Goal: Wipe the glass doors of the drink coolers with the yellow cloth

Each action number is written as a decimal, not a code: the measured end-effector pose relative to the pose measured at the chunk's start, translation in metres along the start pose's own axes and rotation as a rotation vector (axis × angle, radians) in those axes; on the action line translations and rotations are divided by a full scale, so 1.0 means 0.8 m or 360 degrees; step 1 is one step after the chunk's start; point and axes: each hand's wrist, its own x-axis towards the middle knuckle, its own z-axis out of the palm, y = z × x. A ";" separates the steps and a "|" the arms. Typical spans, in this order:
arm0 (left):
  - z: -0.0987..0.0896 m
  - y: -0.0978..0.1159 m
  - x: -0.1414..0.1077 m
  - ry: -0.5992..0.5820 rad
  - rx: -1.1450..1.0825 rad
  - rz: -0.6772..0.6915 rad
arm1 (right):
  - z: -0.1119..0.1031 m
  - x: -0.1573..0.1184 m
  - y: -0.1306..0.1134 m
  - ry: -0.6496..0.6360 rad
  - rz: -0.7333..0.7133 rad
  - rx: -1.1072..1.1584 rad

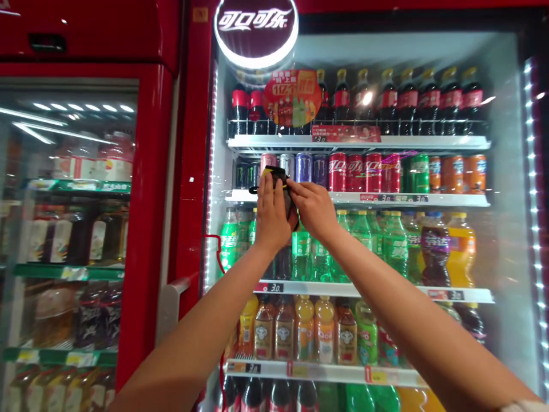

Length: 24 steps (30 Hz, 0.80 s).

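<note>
Both of my arms are stretched up in front of a drinks fridge. My left hand [273, 220] lies over a small dark object with yellow edges [274, 174], its fingers pointing up and close together against it. From the right, my right hand [315, 209] reaches the same object, fingertips at its side near my left fingers. Most of the object is hidden behind my hands, so I cannot make out what it is. Behind it are the can shelf [433, 199] and the green bottles below.
The fridge holds rows of cola bottles [388, 100], red cans [337, 171], green bottles [395, 240] and juice bottles [325, 329]. A round lit sign [256, 28] juts out above. At the left are a door handle [170, 309] and a second red fridge [148, 171].
</note>
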 end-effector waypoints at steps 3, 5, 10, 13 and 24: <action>0.026 0.035 0.027 -0.0027 -0.0020 0.0009 | -0.017 -0.004 0.038 0.0045 0.0061 -0.0003; 0.035 0.058 0.022 -0.0070 -0.0028 0.0065 | -0.025 -0.031 0.053 0.0081 0.0079 -0.0014; 0.027 0.072 -0.033 -0.0142 0.0007 0.0207 | -0.020 -0.094 0.038 0.0127 -0.0027 -0.0009; 0.024 0.061 -0.031 -0.0135 0.0017 0.0188 | -0.015 -0.081 0.034 0.0107 -0.0083 -0.0007; 0.066 0.125 0.012 -0.0201 -0.0045 0.0232 | -0.056 -0.105 0.097 0.0158 0.0111 -0.0010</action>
